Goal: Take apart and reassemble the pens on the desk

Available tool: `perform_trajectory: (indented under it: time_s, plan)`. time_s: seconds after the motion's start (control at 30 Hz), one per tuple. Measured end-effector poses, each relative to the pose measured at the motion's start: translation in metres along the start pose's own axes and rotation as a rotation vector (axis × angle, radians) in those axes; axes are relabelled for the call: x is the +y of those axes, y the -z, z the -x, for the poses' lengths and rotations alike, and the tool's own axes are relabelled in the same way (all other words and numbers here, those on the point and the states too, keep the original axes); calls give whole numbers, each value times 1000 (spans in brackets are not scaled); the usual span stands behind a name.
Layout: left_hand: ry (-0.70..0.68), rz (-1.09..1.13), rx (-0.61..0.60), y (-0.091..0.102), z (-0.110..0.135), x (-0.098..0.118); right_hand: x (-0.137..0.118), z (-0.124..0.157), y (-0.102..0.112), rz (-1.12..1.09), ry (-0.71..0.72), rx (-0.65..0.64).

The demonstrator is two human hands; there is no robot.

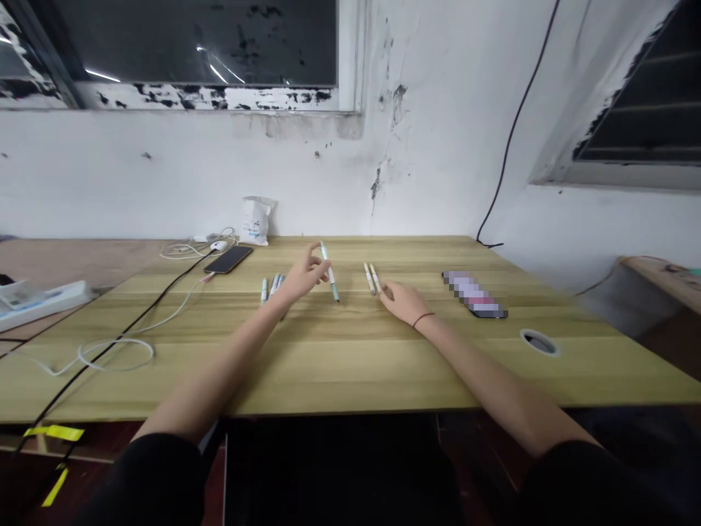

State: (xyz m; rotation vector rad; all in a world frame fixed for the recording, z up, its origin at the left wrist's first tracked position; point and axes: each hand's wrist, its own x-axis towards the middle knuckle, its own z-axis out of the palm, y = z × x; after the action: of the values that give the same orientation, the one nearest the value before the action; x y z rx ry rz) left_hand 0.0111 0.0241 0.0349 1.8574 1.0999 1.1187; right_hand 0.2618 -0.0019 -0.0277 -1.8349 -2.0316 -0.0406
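Observation:
My left hand [304, 274] grips a white marker pen [330, 272] with pale teal ends. The marker is held tilted above the wooden table, its dark tip pointing down and toward me. Beside my left wrist lie several similar markers [272, 286], partly hidden by the hand and forearm. To the right, two cream-coloured markers [369, 279] lie side by side. My right hand [404, 299], with a thin red cord at the wrist, has its fingers closed at the near end of the right one of these. The fingertips partly cover that end.
A dark phone [228, 259] on a charging cable and a white packet [255, 220] sit at the back left. Loose cables [117, 351] run along the left side. Right of my hand are another phone [474, 294], blurred out, and a round cable hole [539, 342].

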Motion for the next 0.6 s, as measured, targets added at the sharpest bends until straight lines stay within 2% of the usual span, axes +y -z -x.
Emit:
perform_trajectory:
  time_s: [0.1, 0.17, 0.27, 0.37, 0.47, 0.6]
  plan:
    - [51, 202, -11, -9, 13, 0, -5, 3, 4, -128, 22, 70]
    - [61, 331, -50, -13, 20, 3, -11, 6, 6, -321, 102, 81]
    - [41, 459, -128, -19, 25, 7, -23, 11, 10, -686, 189, -80]
    - [-7, 471, -167, -21, 27, 10, -30, 14, 16, -962, 167, -298]
    - [-135, 300, -141, -18, 27, 8, -28, 14, 23, -1066, 164, -434]
    - [-441, -262, -142, -8, 27, 1, -12, 9, 28, -966, 202, -442]
